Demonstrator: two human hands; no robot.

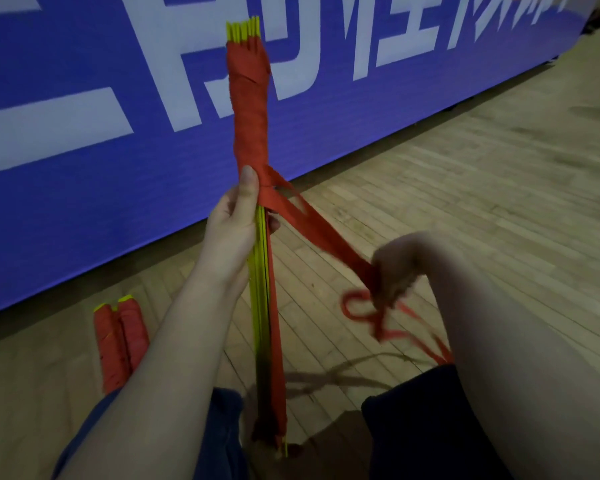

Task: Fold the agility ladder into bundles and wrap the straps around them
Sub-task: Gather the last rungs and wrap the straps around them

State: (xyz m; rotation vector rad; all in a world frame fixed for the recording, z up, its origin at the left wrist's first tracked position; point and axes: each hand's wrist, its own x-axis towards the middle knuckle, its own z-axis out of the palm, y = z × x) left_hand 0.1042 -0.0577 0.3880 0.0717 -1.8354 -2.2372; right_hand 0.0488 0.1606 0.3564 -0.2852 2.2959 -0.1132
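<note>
Red woven strap (302, 220) is running taut from the centre of the frame down to the lower right, where the person's right hand (392, 271) is pulling it. That hand is blurred, so although its fingers seem to be curling round the strap, I cannot tell exactly how. Just below centre, the left hand (234, 223) is gripping the upright bundle of flat yellow plastic rungs (261, 271), fingers closing round it and thumb (248, 192) pressing against the lowest turn. Wrapping is covering the bundle's upper half; the lower half is showing bare, its foot resting on the pale wooden floor (465, 202). Winding looks about midway. Next, the strap needs passing behind the bundle below the thumb under tension. Two wrapped red bundles (120, 337) are lying at lower left.
</note>
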